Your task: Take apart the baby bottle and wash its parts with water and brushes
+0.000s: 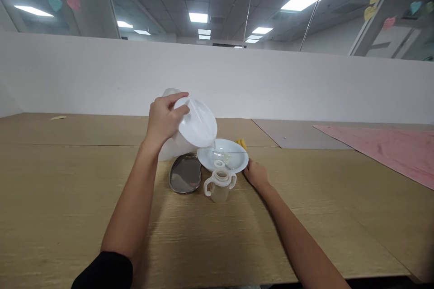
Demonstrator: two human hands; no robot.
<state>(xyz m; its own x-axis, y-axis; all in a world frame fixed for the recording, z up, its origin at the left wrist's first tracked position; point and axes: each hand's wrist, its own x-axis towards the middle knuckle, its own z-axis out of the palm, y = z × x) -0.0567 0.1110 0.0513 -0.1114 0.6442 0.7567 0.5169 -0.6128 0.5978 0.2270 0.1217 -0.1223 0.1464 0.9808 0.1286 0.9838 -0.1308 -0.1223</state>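
My left hand [165, 116] grips the top of a white pitcher [197, 123], tilted to the right, its lidded end over a white bowl [242, 159]. A thin clear stream seems to fall from it into the bowl, where some clear liquid shows. My right hand [257, 174] is closed at the bowl's right rim, fingers partly hidden. In front of the bowl stands a clear cup with two white handles [220, 185]. Left of the cup lies a metal kidney-shaped tray [185, 174], close to the bowl.
Something yellow [242, 143] shows behind the bowl's right edge. A pink sheet [389, 146] lies at the right of the wooden table [84, 198]. Far left is a small pale flat piece [58, 118]. A white partition [135, 76] rises behind the table.
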